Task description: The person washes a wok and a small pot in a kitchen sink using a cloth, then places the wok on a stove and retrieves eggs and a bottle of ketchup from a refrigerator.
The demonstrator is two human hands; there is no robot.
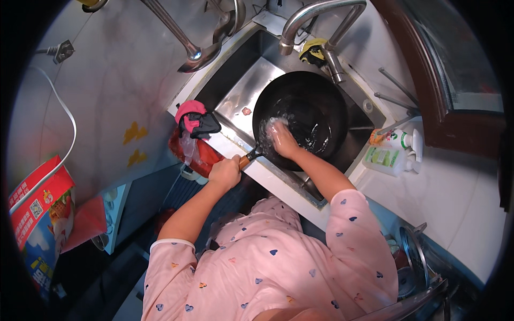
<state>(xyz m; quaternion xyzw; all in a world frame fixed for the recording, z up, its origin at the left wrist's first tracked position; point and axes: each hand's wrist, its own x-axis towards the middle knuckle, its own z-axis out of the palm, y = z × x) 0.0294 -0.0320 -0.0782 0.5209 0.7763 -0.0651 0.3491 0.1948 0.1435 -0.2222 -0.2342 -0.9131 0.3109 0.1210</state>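
Note:
A dark wok [313, 96] sits tilted in the stainless steel sink [257, 86], with water moving inside it. My left hand [225, 172] is closed around the wok's wooden handle [245, 161] at the sink's near edge. Inside the wok, at its left side, my right hand [282, 138] is in the splashing water; whether its fingers hold anything is hidden by the water and blur. The metal faucet [321, 12] arches above the far side of the wok.
A pink and black cloth [194, 118] lies on the sink's left rim, above a red plastic bag [200, 158]. Yellow and black cloth [313, 52] hangs by the faucet base. Bottles [383, 160] lie on the right counter [433, 188]. A metal ladle [200, 56] hangs at the upper left.

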